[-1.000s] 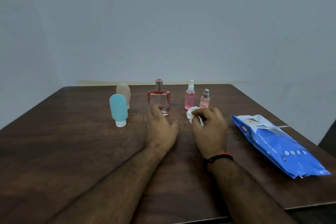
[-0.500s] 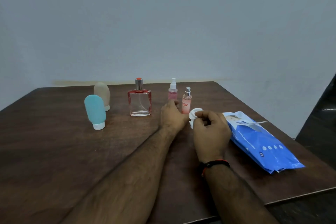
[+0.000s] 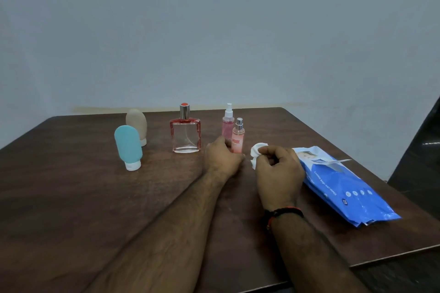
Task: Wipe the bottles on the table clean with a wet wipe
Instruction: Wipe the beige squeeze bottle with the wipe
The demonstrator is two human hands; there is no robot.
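Note:
Several bottles stand in a row on the dark wooden table (image 3: 71, 197): a teal tube (image 3: 128, 147), a beige tube (image 3: 137, 123) behind it, a square clear perfume bottle (image 3: 185, 134) with a red top, a tall pink spray bottle (image 3: 228, 121) and a small pink spray bottle (image 3: 238, 138). My left hand (image 3: 221, 159) rests against the left side and base of the two pink bottles. Its fingers are hidden, so a grip does not show. My right hand (image 3: 278, 173) pinches a crumpled white wet wipe (image 3: 257, 153) just right of the small pink bottle.
A blue pack of wet wipes (image 3: 342, 185) lies at the right with its flap peeled open, close to my right hand. The table's right edge runs just beyond the pack, with a dark floor below it.
My left hand has moved from the square perfume bottle rightward to the two pink bottles. My right hand kept hold of the wipe. The view shifted to the right and back.

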